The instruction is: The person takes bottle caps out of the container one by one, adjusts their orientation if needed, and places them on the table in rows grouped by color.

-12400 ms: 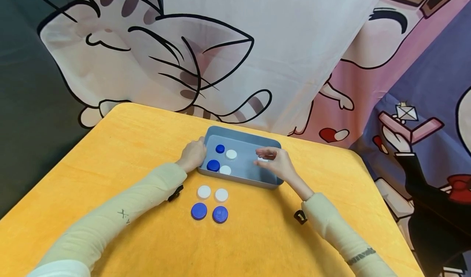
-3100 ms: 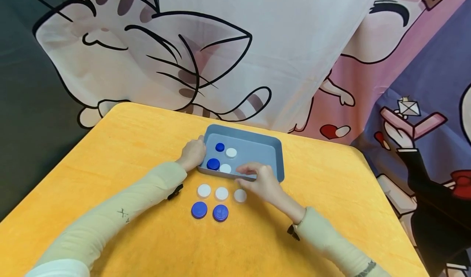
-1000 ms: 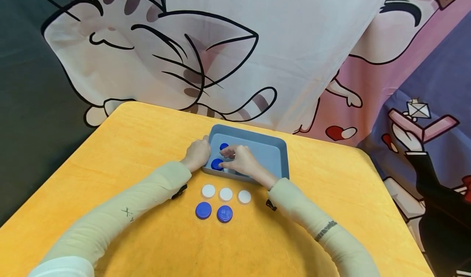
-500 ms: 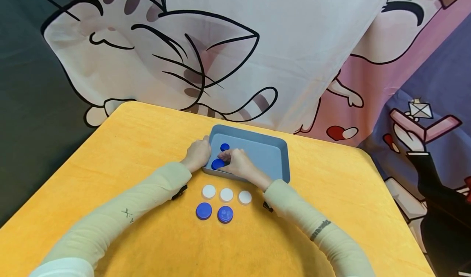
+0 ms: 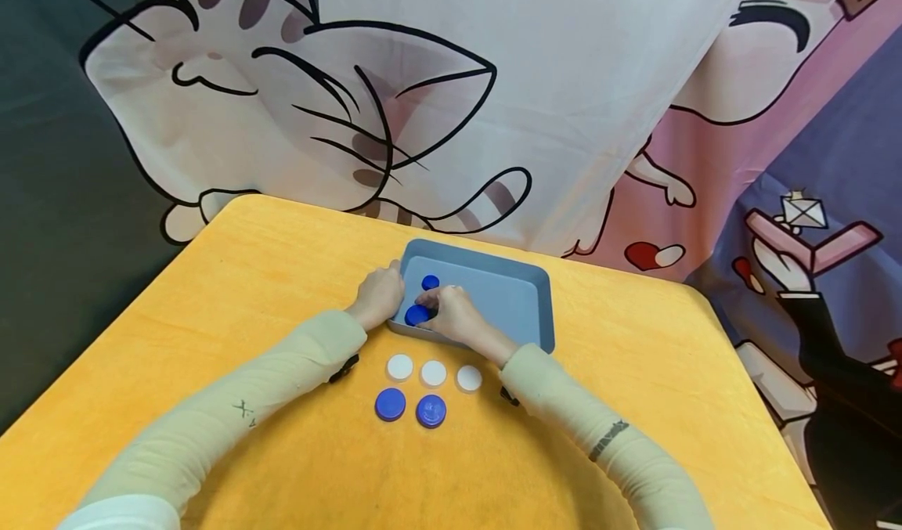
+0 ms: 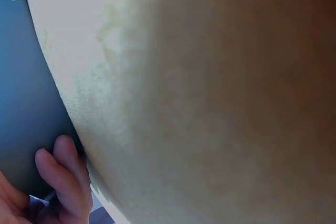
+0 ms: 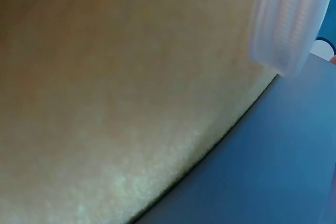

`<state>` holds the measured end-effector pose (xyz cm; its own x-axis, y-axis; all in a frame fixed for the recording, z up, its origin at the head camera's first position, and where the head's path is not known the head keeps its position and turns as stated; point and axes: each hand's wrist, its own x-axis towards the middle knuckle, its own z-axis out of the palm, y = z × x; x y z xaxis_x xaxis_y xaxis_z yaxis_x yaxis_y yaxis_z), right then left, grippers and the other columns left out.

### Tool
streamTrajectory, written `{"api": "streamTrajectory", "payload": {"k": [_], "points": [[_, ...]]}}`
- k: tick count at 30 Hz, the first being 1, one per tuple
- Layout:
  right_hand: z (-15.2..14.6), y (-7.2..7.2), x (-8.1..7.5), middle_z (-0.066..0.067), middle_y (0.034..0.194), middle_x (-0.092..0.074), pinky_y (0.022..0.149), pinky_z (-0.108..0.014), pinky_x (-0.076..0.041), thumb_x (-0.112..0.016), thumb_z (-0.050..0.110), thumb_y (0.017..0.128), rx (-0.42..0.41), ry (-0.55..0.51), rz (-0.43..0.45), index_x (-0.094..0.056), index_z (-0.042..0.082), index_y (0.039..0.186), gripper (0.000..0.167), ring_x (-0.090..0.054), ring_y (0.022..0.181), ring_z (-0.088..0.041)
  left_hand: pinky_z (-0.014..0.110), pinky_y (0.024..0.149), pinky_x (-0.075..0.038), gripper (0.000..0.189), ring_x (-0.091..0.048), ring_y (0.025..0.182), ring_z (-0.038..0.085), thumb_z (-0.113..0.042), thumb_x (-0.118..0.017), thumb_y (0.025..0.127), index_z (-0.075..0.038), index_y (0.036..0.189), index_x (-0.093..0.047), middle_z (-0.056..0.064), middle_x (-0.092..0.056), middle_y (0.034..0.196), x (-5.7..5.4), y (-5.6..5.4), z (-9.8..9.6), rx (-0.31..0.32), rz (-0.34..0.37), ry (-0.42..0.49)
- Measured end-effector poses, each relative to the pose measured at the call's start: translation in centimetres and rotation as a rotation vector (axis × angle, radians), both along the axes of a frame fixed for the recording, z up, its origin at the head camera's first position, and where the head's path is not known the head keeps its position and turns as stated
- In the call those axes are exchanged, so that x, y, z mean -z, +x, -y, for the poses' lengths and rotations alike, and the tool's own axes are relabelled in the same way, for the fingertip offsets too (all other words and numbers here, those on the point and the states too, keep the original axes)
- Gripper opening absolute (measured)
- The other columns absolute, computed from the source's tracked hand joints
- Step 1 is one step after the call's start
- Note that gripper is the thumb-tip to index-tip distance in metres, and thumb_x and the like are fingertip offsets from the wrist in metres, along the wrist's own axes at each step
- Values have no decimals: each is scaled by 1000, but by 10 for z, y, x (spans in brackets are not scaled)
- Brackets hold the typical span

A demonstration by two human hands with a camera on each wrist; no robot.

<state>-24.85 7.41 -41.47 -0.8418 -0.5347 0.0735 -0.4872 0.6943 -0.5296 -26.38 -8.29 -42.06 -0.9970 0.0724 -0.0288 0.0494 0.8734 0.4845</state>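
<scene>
Lying inside the tray (image 5: 507, 295), the larger blue cap (image 5: 414, 315) is found at nine o'clock from the right hand (image 5: 458, 316), the nearer one, and at four o'clock from the left hand (image 5: 378, 295); the right thumb and fingers are curved beside the cap's edge, though whether anything is pinched cannot be told; the tray's left wall is apparently gripped by the curled left hand; the tray's long axis is pointed from just past nine to just past three; the small blue cap (image 5: 431, 282) is placed at one o'clock from the larger; six o'clock is barred by the low front wall, beyond which three white caps (image 5: 433, 374) and two blue caps (image 5: 431, 411) are set on the yellow table (image 5: 303, 467).
</scene>
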Motion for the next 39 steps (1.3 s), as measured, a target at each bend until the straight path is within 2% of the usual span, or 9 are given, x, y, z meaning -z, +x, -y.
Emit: {"api": "streamTrajectory", "payload": {"k": [16,23,31,39], "points": [[2,2,3,-11,97,-74,78,-27,-56,-81,13,75,49,-10,45,-73,2,103,31,-70,90,-20,44,74,-57,29,-69,85,34,-13,-40,102,6,121,-50,23,-67,93,1,2,1,1,2,-7],[1,4,1,-11,96,-74,77,-27,-56,-83,11,73,85,-26,36,-73,3,102,32,-70,90,-20,44,75,-57,31,-69,85,34,-13,-41,101,6,124,-49,23,-67,94,2,2,0,14,-7,-5],[-4,8,-6,-9,101,-73,82,-30,-56,-84,16,71,173,-133,60,-73,6,106,37,-68,93,-19,42,70,-57,32,-68,79,31,-13,-41,101,6,125,-49,21,-66,88,1,0,0,12,-10,-17],[-16,20,-20,-11,109,-72,86,-35,-55,-84,14,72,202,-249,74,-72,7,108,38,-68,101,-24,42,69,-57,31,-69,78,30,-14,-40,101,6,124,-48,21,-66,87,1,0,1,5,-6,-4]]}}
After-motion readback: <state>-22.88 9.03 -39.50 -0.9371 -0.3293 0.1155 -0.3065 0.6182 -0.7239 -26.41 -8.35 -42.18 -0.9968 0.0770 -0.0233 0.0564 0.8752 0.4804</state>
